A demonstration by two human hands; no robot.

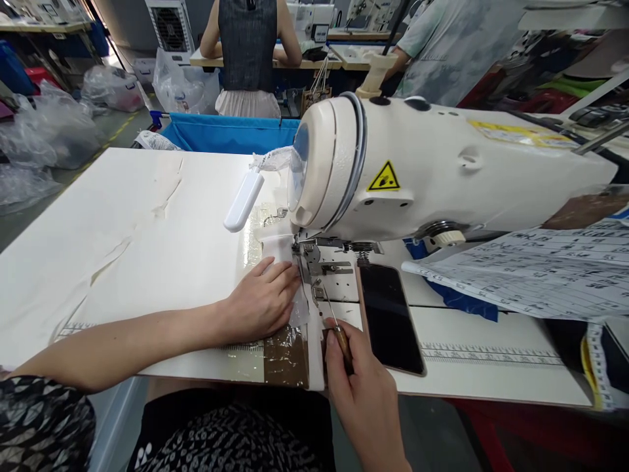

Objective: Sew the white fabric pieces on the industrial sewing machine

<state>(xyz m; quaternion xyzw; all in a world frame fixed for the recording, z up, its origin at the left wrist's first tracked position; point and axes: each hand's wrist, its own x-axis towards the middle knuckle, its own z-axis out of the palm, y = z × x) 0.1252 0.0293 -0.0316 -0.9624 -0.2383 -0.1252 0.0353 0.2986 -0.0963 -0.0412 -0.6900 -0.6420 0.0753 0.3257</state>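
Observation:
My left hand (263,298) lies flat with fingers stretched out on a strip of white fabric (282,252), just left of the presser foot (307,262) of a white sewing machine (417,174). My right hand (361,393) is closed around a thin pointed tool with a wooden handle (339,334); its metal tip points at the fabric near the foot. The fabric strip runs from under the needle toward me and over the table's front edge.
A dark phone (390,318) lies on the table right of the needle plate. Printed paper sheets (535,269) rest at the right over blue cloth. A white table (122,242) spreads left. A blue bin (226,134) and two people stand behind.

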